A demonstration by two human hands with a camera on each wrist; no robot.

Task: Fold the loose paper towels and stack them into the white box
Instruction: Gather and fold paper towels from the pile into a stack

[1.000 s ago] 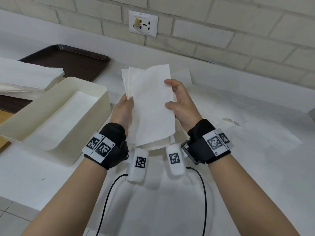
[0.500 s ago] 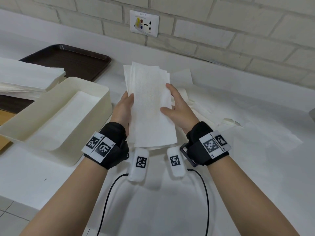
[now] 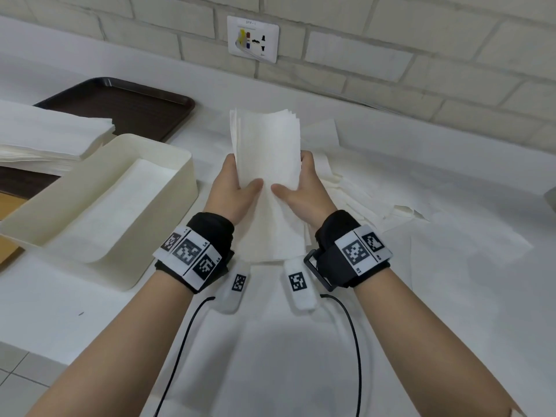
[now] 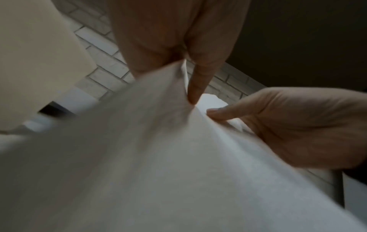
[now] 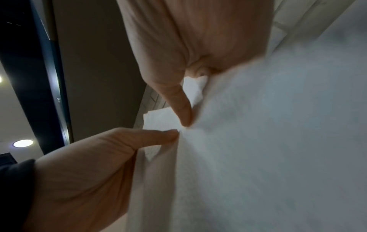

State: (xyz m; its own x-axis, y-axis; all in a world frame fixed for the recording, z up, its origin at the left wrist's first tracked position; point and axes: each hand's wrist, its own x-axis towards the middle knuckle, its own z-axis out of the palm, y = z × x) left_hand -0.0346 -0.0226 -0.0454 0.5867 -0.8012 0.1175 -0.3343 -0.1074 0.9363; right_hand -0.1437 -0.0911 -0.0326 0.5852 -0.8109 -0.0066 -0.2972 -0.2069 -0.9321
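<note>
**A:** Head view has both hands clamped on the folded paper towels (image 3: 267, 164), left hand (image 3: 233, 191) and right hand (image 3: 304, 194), thumbs pinching the front, held upright just right of the white box (image 3: 168, 206) at the counter's (image 3: 451, 296) left edge.

**B:** Any writing?

**A:** Wrist bands (image 3: 189, 254) carry square codes with tiny letters, too small to read. Same with the wall socket (image 3: 252, 39) label.

fingers of left hand (image 3: 233, 188) hidden behind towel bundle (image 3: 267, 164); stack (image 3: 45, 136) and tray (image 3: 120, 103) cut off left
</note>
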